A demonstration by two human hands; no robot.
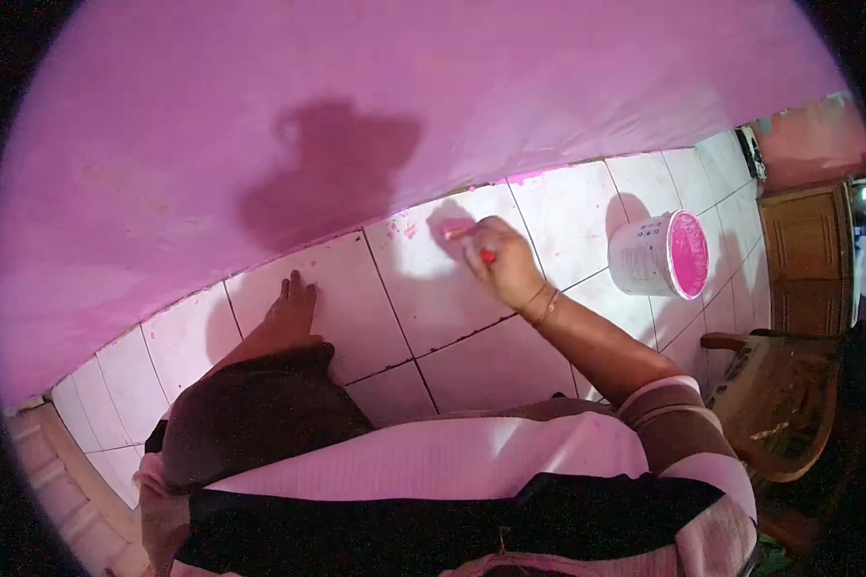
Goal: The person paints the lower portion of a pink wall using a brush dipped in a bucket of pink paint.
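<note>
The right hand (pixel 500 262) is closed on a red-handled brush (pixel 464 234), whose long axis points left toward the floor's (pixel 452 308) wall-side edge, the paint tub (pixel 659 254) lying to its right, while the left hand (pixel 291 306) rests flat and empty on the tiles.

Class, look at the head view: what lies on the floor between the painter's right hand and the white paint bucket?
Nothing stands there. Between the right hand and the paint bucket, the head view shows only bare white floor tiles, with a few pink splashes.
</note>
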